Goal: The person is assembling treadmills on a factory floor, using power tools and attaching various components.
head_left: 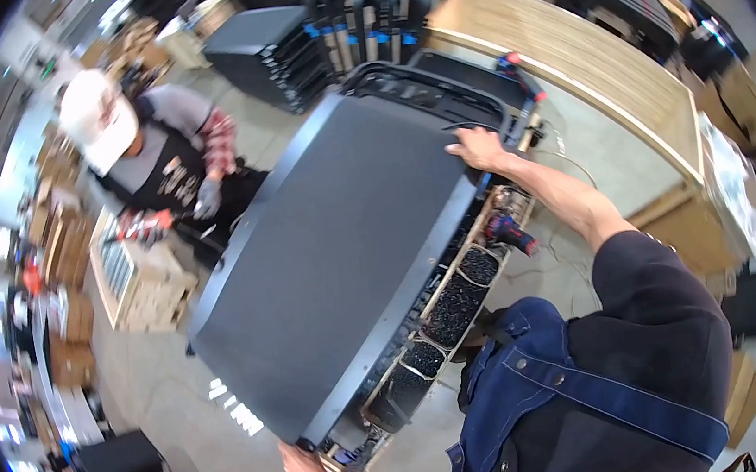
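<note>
A large flat dark grey panel with smooth metallic side strips lies slanted across a workbench in front of me. My left hand is closed at the panel's near-left corner, its fingertips partly hidden by the edge. At the far-right side my right hand grips the panel's edge, with part of the fingers resting on top. Beyond that hand, a black ribbed frame shows at the panel's far end.
Trays of small black screws line the bench's near side, beside a red-and-black power drill. Across the bench, a gloved co-worker holds a red power tool. A wooden crate stands at far right; stacked black panels stand behind.
</note>
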A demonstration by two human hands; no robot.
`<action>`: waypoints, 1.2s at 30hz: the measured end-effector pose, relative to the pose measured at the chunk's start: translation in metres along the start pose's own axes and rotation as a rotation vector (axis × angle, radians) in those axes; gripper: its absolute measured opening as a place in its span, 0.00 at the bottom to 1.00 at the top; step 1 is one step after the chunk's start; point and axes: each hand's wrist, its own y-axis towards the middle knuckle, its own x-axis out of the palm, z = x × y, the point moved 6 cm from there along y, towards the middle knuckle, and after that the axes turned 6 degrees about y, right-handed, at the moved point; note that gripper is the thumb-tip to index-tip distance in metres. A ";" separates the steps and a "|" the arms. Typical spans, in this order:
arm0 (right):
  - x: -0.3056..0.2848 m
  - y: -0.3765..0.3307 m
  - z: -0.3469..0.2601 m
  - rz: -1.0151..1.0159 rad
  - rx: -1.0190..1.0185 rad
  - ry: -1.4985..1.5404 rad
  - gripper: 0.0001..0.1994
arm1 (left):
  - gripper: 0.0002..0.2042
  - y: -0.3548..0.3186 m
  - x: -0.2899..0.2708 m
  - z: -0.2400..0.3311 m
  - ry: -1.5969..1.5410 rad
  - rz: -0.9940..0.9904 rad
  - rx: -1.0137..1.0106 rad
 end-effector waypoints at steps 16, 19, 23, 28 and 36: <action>-0.064 -0.150 0.214 0.102 0.023 0.993 0.16 | 0.19 -0.031 -0.065 0.389 -0.553 -0.015 0.062; -0.076 -0.095 0.309 0.503 0.166 1.122 0.15 | 0.18 -0.004 -0.083 0.564 -0.491 0.030 0.338; -0.034 -0.017 0.394 -0.111 0.301 0.601 0.24 | 0.19 0.035 -0.044 0.677 -0.387 0.051 0.424; 0.026 0.026 0.481 0.322 0.566 0.560 0.32 | 0.20 0.058 -0.036 0.672 -0.160 0.226 0.359; 0.128 0.075 0.583 0.344 0.642 0.983 0.26 | 0.17 0.062 -0.027 0.684 -0.180 0.099 0.282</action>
